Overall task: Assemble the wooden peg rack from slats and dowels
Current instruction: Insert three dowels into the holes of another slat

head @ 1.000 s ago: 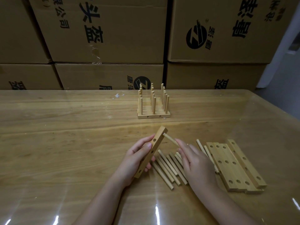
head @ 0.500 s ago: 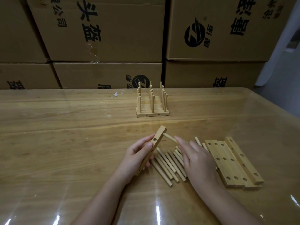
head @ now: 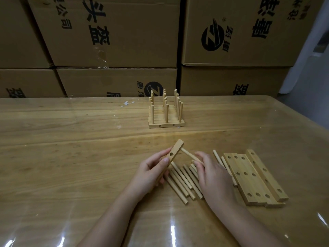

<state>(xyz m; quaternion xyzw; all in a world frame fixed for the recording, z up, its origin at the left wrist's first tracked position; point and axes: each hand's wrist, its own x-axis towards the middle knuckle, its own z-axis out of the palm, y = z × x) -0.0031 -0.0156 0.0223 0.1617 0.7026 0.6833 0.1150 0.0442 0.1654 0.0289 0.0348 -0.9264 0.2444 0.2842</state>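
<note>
The left hand (head: 153, 172) grips a wooden slat (head: 176, 149), thumb pressed on its drilled face and fingers wrapped behind. The slat stands tilted just above the near middle of the table (head: 71, 157). The right hand (head: 215, 179) pinches a dowel (head: 189, 155) between fingertips and thumb. The dowel's far end meets the slat near its upper end; I can't tell whether it sits in a hole.

Loose dowels (head: 181, 184) lie fanned on the table under and between the hands. Just right of them is a stack of drilled slats (head: 252, 177). A finished peg rack (head: 166, 113) stands further back, well apart from the hands.

Behind the table, stacked cardboard boxes (head: 124, 50) carry black print turned on its side. It reads 头盔, with more characters and a round black logo (head: 212, 39).

Against a second ago, little differs: same slat, same tilt, the dowel at the same end, both hands holding as they were.
</note>
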